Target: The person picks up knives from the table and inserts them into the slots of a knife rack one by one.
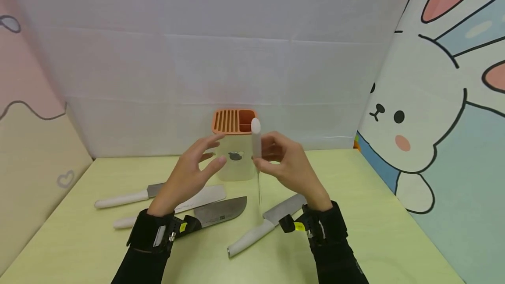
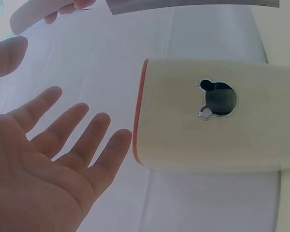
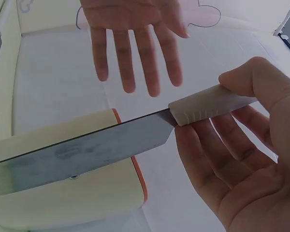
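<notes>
My right hand (image 1: 291,164) grips the white handle of a kitchen knife (image 1: 256,137), its blade pointing down in front of the knife holder. The right wrist view shows fingers and thumb around that handle and the broad grey blade (image 3: 87,150) crossing the holder. The cream knife holder (image 1: 236,171) stands upright at the back, with an orange slotted top and a dark animal-shaped window. Just left of the holder, my left hand (image 1: 189,176) is held up with fingers spread and nothing in it; its fingertips come close to the orange rim in the left wrist view.
On the left of the pale yellow table lie a white-handled knife (image 1: 122,200), another white-handled blade (image 1: 209,195) and a black-handled knife (image 1: 222,212). A white-handled cleaver (image 1: 252,236) lies at front centre-right. A white backdrop (image 1: 197,69) rises right behind the holder.
</notes>
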Motion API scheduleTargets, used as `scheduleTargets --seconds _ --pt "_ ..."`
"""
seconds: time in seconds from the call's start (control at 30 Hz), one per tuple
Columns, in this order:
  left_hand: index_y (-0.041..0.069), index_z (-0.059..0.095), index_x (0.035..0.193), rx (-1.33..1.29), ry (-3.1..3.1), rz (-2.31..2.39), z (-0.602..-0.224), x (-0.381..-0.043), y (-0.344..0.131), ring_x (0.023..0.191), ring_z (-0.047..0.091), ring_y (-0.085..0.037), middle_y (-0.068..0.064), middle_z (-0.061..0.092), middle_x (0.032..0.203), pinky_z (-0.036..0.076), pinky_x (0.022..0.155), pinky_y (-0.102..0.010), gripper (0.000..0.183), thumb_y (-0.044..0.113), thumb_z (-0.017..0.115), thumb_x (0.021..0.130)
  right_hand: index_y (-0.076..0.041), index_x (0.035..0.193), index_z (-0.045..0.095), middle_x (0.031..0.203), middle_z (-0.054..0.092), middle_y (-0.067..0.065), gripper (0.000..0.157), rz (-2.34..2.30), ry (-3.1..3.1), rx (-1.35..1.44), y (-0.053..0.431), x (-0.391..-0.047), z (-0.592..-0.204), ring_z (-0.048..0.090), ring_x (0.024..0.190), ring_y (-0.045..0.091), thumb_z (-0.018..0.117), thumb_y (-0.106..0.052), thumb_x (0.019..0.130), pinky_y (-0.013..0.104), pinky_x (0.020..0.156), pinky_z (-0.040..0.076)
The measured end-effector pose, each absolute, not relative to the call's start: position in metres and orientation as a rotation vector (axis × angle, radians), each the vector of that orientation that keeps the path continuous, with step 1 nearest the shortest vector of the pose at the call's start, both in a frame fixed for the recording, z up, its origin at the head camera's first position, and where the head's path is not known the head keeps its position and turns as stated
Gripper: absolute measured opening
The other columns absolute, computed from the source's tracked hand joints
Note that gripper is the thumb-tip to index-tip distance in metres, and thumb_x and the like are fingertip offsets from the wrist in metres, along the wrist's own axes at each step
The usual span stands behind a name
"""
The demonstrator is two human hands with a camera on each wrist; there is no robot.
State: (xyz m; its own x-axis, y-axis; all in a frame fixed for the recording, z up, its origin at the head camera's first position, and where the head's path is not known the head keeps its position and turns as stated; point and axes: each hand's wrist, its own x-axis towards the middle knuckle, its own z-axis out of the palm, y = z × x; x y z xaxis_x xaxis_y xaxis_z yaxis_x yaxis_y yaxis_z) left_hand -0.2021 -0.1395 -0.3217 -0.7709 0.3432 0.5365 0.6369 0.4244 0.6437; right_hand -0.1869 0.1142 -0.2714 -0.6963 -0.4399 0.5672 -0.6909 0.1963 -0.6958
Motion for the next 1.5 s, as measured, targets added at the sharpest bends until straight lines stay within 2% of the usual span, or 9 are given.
scheduleTargets --seconds 0.13,0.23,0.33,0.57,0.77,0.93,1.13,1.3,1.5 --pt "0.021 0.037 0.146 -0.840 -2.310 -1.329 -0.305 -0.193 -0.131 0.128 0.040 -0.021 0.003 0.039 0.144 0.040 0.101 -0.045 0.051 0.026 0.056 0.099 0.000 0.112 0.058 0.101 0.061 0.014 0.031 1.585 -2.224 1.041 0.109 -0.189 -0.275 0.065 0.088 0.026 0.068 0.004 0.084 0.044 0.078 0.055" --pt "0.012 0.039 0.144 -0.823 -2.288 -1.364 -0.291 -0.181 -0.126 0.127 0.041 -0.027 -0.006 0.041 0.143 0.040 0.100 -0.047 0.049 0.017 0.056 0.098 -0.008 0.114 0.059 0.103 0.061 0.008 0.032 1.613 -2.217 1.029 0.108 -0.200 -0.289 0.065 0.089 0.022 0.070 -0.002 0.085 0.041 0.078 0.055" --pt "0.009 0.039 0.143 -0.818 -2.292 -1.374 -0.285 -0.175 -0.125 0.126 0.041 -0.031 -0.010 0.041 0.143 0.040 0.100 -0.047 0.049 0.015 0.056 0.098 -0.010 0.115 0.059 0.103 0.061 0.007 0.033 1.629 -2.209 1.009 0.107 -0.203 -0.294 0.065 0.089 0.022 0.070 -0.003 0.085 0.040 0.077 0.055" --pt "0.007 0.039 0.143 -0.854 -2.275 -1.368 -0.287 -0.176 -0.121 0.125 0.042 -0.031 -0.012 0.041 0.143 0.039 0.100 -0.050 0.048 0.013 0.056 0.098 0.001 0.115 0.057 0.103 0.060 0.016 0.031 1.680 -2.231 0.927 0.103 -0.185 -0.281 0.064 0.091 0.027 0.067 0.002 0.086 0.040 0.080 0.054" --pt "0.007 0.041 0.142 -0.867 -2.248 -1.358 -0.286 -0.175 -0.115 0.123 0.044 -0.030 -0.012 0.042 0.142 0.039 0.100 -0.048 0.046 0.011 0.055 0.098 0.001 0.115 0.056 0.102 0.061 0.017 0.030 1.685 -2.224 0.942 0.103 -0.186 -0.283 0.064 0.092 0.027 0.066 0.003 0.087 0.040 0.082 0.054" --pt "0.005 0.043 0.140 -0.864 -2.199 -1.386 -0.286 -0.174 -0.112 0.121 0.046 -0.024 -0.011 0.047 0.138 0.041 0.099 -0.043 0.044 0.009 0.055 0.097 0.003 0.116 0.056 0.102 0.061 0.019 0.031 1.692 -2.214 0.996 0.100 -0.186 -0.285 0.065 0.091 0.028 0.065 0.004 0.087 0.043 0.081 0.054" --pt "0.007 0.046 0.137 -0.856 -2.156 -1.399 -0.282 -0.170 -0.107 0.114 0.049 -0.020 -0.010 0.050 0.134 0.042 0.098 -0.040 0.040 0.010 0.055 0.098 0.002 0.116 0.056 0.103 0.060 0.018 0.030 1.689 -2.221 1.011 0.095 -0.184 -0.285 0.064 0.092 0.027 0.065 0.004 0.087 0.040 0.082 0.054" --pt "0.005 0.052 0.132 -0.837 -2.109 -1.429 -0.278 -0.167 -0.101 0.101 0.054 -0.019 -0.011 0.055 0.126 0.043 0.093 -0.043 0.036 0.010 0.056 0.097 0.000 0.115 0.057 0.102 0.061 0.015 0.030 1.716 -2.214 1.018 0.090 -0.184 -0.286 0.065 0.092 0.026 0.065 0.004 0.086 0.042 0.083 0.053" --pt "0.004 0.057 0.126 -0.805 -2.076 -1.470 -0.279 -0.168 -0.094 0.097 0.055 -0.019 -0.008 0.058 0.114 0.046 0.087 -0.039 0.033 0.010 0.060 0.094 -0.001 0.112 0.059 0.099 0.063 0.014 0.028 1.712 -2.204 1.044 0.082 -0.182 -0.290 0.065 0.088 0.027 0.066 0.005 0.085 0.042 0.080 0.054"
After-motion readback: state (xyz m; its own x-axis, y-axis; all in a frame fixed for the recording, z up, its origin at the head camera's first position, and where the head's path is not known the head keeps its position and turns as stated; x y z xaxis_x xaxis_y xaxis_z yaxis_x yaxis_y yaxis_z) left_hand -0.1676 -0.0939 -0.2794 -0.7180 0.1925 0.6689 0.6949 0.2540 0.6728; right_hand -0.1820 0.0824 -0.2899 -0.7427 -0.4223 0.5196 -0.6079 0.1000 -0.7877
